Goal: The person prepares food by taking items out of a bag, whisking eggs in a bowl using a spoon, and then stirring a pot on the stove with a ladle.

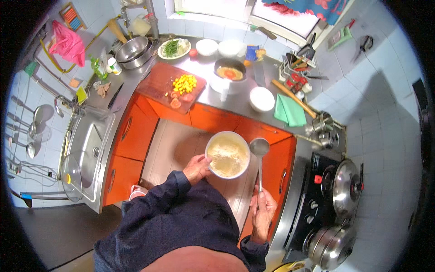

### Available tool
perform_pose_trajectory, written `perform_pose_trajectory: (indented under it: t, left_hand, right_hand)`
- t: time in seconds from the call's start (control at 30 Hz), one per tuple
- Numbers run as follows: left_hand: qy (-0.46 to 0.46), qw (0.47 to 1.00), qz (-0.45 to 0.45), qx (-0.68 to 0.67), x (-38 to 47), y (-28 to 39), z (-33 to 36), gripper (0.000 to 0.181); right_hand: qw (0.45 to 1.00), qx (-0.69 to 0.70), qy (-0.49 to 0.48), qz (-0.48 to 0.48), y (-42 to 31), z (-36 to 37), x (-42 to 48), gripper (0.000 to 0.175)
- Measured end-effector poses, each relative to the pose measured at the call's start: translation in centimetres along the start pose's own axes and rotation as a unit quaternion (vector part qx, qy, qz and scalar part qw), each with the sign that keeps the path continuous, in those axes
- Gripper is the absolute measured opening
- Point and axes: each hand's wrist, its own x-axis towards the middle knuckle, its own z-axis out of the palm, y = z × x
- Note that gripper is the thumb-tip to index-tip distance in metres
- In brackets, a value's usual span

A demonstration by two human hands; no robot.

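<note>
My left hand (198,168) grips the left rim of a white bowl (228,177), thumb over the edge, in front of my body above the floor. Inside the bowl lies pale flour-like powder (228,151), with a smoother patch toward the near side. My right hand (263,207) holds a metal ladle (259,148) by its handle. The ladle's round cup is just right of the bowl, a small gap apart, and looks to hold no food.
Across the counter stand a cutting board (153,81) with yellow cubes and tomato pieces, a saucepan (221,91), a white bowl (261,99) and a green cloth (290,110). A sink (85,146) lies left. At right, a gas stove (306,210) carries lidded pots (346,187).
</note>
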Motion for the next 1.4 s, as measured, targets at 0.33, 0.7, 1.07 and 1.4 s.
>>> perform_pose_trajectory:
  t: [0.33, 0.7, 1.07, 1.4]
  left_hand:
    - [-0.062, 0.998, -0.030, -0.014, 14.5, 5.2, 3.7, 0.055]
    - [-0.021, 1.000, -0.012, 0.013, 22.9, 7.9, 8.0, 0.060]
    - [-0.016, 0.998, -0.043, 0.037, 29.1, 10.4, 9.4, 0.055]
    - [-0.048, 0.996, -0.053, 0.060, 31.9, 10.9, 9.1, 0.055]
  right_hand:
    - [0.997, 0.074, 0.021, 0.005, -3.2, -0.8, 14.4, 0.031]
    - [0.999, 0.003, -0.029, 0.025, -8.1, -4.2, 25.8, 0.032]
    - [0.974, -0.224, 0.020, -0.018, -8.9, -2.8, 28.0, 0.021]
    - [0.815, -0.544, 0.103, -0.168, -9.2, 1.8, 30.3, 0.015]
